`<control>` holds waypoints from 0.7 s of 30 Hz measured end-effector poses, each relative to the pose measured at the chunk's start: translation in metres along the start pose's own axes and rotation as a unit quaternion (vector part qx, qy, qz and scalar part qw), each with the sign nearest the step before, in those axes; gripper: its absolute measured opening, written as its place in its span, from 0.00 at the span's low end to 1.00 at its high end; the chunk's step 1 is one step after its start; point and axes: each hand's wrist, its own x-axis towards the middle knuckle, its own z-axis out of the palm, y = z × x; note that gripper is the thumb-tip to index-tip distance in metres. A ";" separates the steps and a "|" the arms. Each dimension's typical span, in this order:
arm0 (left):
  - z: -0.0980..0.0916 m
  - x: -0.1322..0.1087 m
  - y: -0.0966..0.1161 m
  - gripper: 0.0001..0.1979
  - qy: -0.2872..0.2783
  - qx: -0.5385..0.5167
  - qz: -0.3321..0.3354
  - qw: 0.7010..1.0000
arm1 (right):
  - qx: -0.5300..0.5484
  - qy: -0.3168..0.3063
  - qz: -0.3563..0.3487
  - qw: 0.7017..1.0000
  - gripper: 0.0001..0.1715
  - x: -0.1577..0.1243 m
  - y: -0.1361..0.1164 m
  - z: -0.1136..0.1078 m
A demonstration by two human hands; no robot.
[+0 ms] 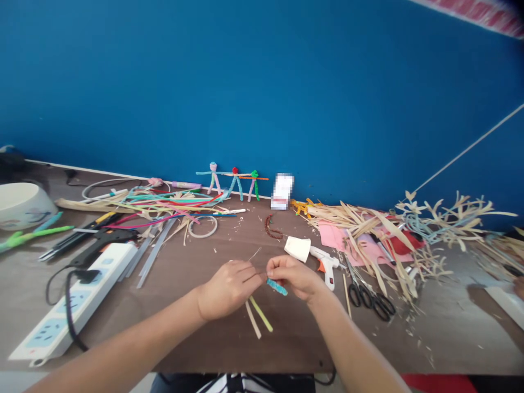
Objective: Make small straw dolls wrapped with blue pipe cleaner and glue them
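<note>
Near the front middle of the table, both my hands meet fingertip to fingertip. My left hand (232,288) is closed, and a thin strand rises above its fingers; what its fingertips pinch is too small to name. A cream strip (252,320) and a yellow-green strip (261,314) stick out below it. My right hand (295,275) is closed on a short, fuzzy light-blue piece (277,287), which hangs from its thumb and fingers. Just behind my right hand are a white cup (297,248) and a white glue gun (326,266).
A white power strip (73,308), a black glue gun (100,244) and colored pipe cleaners (164,202) lie left. Three small figures (234,183) stand by the wall. Scissors (371,301) and pale dried strips (368,224) are right. A person's hand (519,287) shows at the far right.
</note>
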 end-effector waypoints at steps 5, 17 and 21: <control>0.008 -0.001 0.002 0.06 0.081 -0.083 -0.071 0.991 | 0.140 -0.050 -0.010 0.989 0.07 0.000 0.006 0.004; 0.014 0.014 0.014 0.10 0.122 -0.427 -0.371 0.815 | 0.135 0.038 -0.152 0.978 0.06 -0.001 0.014 0.010; 0.013 0.013 0.013 0.09 0.116 -0.341 -0.351 0.864 | 0.061 0.088 -0.166 0.980 0.06 -0.004 0.014 0.014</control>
